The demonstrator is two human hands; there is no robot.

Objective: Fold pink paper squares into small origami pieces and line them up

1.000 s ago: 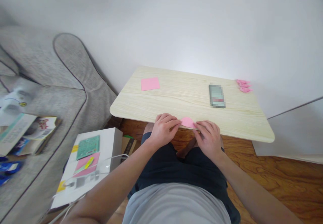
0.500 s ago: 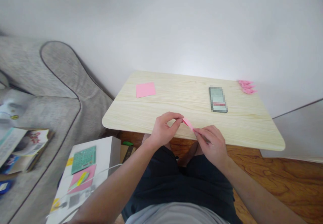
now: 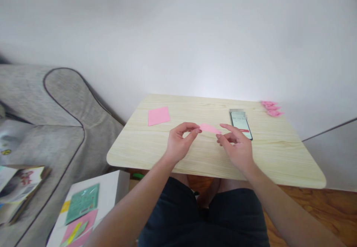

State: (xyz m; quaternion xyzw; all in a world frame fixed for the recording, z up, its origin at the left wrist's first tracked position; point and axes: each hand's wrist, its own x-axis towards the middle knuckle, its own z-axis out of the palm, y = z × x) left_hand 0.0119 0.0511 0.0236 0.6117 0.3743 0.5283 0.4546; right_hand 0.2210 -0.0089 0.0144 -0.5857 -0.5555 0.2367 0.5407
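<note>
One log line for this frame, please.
left hand: pinches folded pink paper | right hand: pinches other end | above table

**Both hands raised, fingertips pinched toward each other**

The left hand (image 3: 178,143) is lifted above the near half of the table, forearm bare and running up from the lower left. Its thumb and forefinger curl into a pinch, tips pointing right, the other fingers tucked loosely beneath — the wrist bent slightly inward.

The right hand (image 3: 235,146) hovers just beside it, a small gap between the two. Its forefinger stretches out toward the left, thumb set under it, the remaining fingers half curled. The bare right forearm comes in from the lower right corner — both arms converge in a shallow V above the person's lap
</note>
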